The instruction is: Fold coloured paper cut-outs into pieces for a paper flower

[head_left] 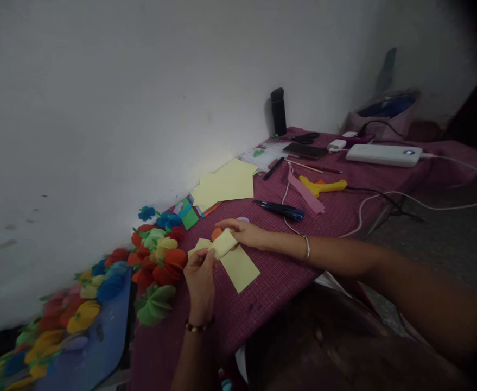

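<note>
A small folded piece of pale yellow paper is held up between both hands over the table. My left hand pinches its lower left end between thumb and fingers. At the upper right end, the fingers of my right hand grip the same piece. Below lies a flat pale yellow paper strip on the checked cloth, and another yellow scrap shows behind my left hand. An orange paper piece peeks out just beyond the folded paper, partly hidden by it.
Colourful paper pumpkins crowd the left, with more on a blue board. Yellow sheets lie by the wall. Farther right are a utility knife, a yellow glue gun, a pink strip, a white power bank and trailing cables.
</note>
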Available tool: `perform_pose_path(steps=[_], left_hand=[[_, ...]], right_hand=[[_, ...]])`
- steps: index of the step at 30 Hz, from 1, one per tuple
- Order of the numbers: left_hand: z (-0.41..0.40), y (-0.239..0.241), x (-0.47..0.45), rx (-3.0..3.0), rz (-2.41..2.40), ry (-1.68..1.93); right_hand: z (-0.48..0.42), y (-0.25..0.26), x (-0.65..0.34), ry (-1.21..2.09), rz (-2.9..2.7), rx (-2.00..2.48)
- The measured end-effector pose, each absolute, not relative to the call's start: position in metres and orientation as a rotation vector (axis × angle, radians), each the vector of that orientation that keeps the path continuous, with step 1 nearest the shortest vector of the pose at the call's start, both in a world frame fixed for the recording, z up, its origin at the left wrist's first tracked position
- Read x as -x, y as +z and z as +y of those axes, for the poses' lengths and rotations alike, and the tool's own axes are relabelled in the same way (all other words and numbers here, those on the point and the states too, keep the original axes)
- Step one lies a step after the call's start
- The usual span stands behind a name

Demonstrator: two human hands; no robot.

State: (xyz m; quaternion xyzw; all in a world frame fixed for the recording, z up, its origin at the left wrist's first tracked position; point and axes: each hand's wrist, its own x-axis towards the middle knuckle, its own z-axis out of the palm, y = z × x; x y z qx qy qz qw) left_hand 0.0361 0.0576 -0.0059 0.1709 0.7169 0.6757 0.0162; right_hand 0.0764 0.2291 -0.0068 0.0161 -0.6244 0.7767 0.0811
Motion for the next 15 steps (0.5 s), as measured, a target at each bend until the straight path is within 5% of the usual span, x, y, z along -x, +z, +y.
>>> perform_pose_path(steps=[15], left_hand=[[0.0583,-0.0005,-0.0438,-0.532,2.357,2.140]], right_hand=[[0.2345,-0.0018,-0.0751,2.101,-1.805,0.090]])
